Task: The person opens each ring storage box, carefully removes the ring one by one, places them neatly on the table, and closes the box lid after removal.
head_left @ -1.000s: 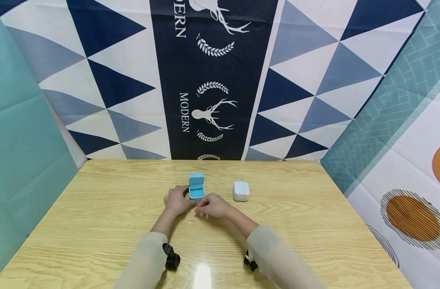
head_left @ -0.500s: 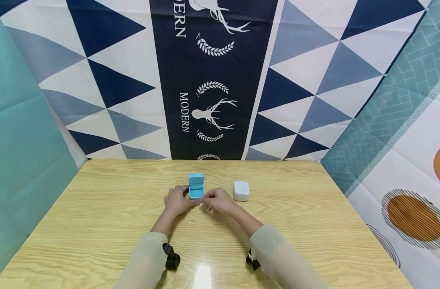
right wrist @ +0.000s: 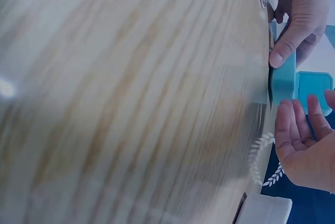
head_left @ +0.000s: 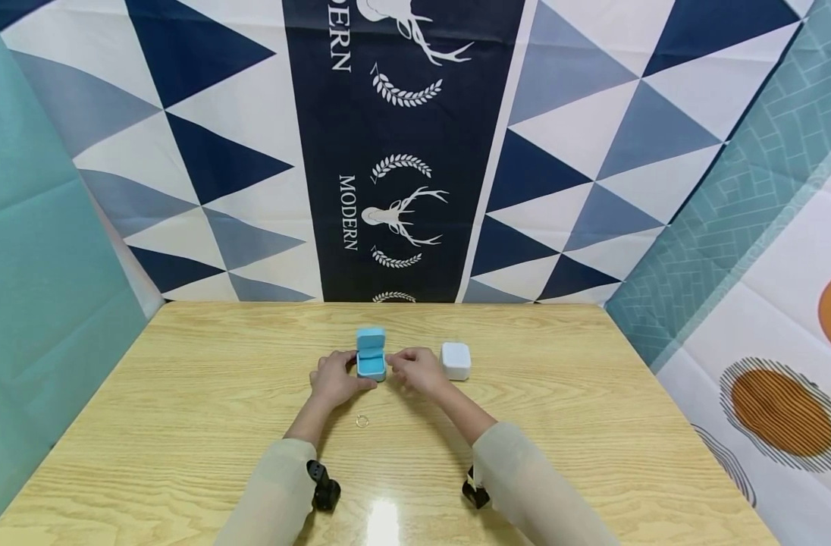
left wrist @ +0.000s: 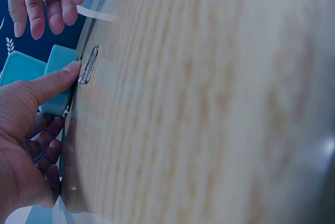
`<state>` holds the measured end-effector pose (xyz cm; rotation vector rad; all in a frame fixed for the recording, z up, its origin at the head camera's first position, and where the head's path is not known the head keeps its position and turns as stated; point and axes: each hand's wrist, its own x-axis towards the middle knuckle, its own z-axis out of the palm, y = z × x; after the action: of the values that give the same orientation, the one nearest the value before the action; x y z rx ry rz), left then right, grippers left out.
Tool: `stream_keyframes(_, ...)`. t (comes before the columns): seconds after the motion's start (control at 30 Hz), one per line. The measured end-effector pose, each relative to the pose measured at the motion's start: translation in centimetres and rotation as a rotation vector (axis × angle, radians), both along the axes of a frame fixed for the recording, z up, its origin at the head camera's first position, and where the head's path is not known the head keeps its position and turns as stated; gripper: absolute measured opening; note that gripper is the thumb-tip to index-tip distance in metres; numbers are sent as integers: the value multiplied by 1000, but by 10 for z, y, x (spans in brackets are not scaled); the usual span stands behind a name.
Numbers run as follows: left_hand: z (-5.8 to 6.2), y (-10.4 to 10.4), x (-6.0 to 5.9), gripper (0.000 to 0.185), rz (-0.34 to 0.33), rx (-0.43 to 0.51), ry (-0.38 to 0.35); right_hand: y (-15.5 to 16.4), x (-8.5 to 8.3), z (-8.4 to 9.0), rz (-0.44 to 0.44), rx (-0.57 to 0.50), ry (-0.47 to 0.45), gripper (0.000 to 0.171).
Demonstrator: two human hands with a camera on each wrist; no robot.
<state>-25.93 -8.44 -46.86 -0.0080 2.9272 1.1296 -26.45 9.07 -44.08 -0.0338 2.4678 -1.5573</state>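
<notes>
A small light-blue ring box (head_left: 371,357) stands in the middle of the wooden table (head_left: 183,394) with its lid up. My left hand (head_left: 333,378) grips the box base from the left, and its thumb (left wrist: 52,82) presses the front wall of the box (left wrist: 58,77). My right hand (head_left: 418,369) hovers just right of the box with its fingers (right wrist: 296,130) relaxed and holding nothing. A thin silver ring (head_left: 362,420) lies on the table nearer to me than both hands, and the ring (left wrist: 88,64) also shows in the left wrist view.
A closed white box (head_left: 455,360) sits just right of my right hand, and the white box (right wrist: 264,211) also shows in the right wrist view. Patterned cloth walls enclose the table at the back and on both sides. Bare wood spreads out around the hands.
My right hand has moved away from me, from near the ring up to the right side of the blue box. The left hand, box and ring have stayed put.
</notes>
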Motion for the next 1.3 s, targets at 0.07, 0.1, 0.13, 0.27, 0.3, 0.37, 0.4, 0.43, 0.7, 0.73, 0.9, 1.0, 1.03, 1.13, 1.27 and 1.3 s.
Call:
stream_keyframes(0.07,0,0,0,75,1,-1,-3,-1,-1,1,-21,-9,-5,33)
stream_keyframes(0.1,0,0,0,75,2,-2,-3,-2,-1,1,-31,-16,-10,33)
stream_keyframes(0.13,-1,0,0,75,2,-3,-2,-2,-1,2,-39,-20,-13,33)
stream_keyframes(0.27,-2,0,-1,74,7,-2,-8,-4,-2,3,-68,-40,-26,33)
stream_keyframes(0.3,-2,0,-1,75,6,-3,-8,-5,-3,3,-74,-48,-27,33)
stream_keyframes(0.37,-2,0,-1,75,7,-4,-10,-5,-3,3,-86,-67,-21,34)
stream_keyframes(0.4,-2,0,-1,75,6,-4,-10,-6,-4,3,-91,-76,-16,35)
stream_keyframes(0.43,-1,0,-1,75,4,-5,-9,-6,-4,3,-97,-87,-10,35)
stream_keyframes(0.7,-1,0,-1,75,-3,-3,-12,-5,-8,3,-139,-156,23,44)
stream_keyframes(0.73,-1,0,-1,75,-2,-4,-14,-5,-9,3,-144,-162,17,44)
stream_keyframes(0.9,-1,-1,-2,74,-2,-7,-14,-7,-14,4,-161,-188,5,40)
stream_keyframes(1.0,-1,0,-2,73,2,-3,-15,-8,-14,5,-162,-200,7,40)
stream_keyframes(1.03,-1,0,-2,73,4,-1,-17,-8,-15,6,-161,-201,13,41)
stream_keyframes(1.13,-1,0,-2,73,7,0,-11,-10,-15,7,-164,-215,23,44)
stream_keyframes(1.27,-2,0,-1,72,6,3,-2,-12,-16,8,-160,-231,32,46)
stream_keyframes(1.3,-2,0,-1,72,6,5,-2,-12,-16,9,-158,-236,29,46)
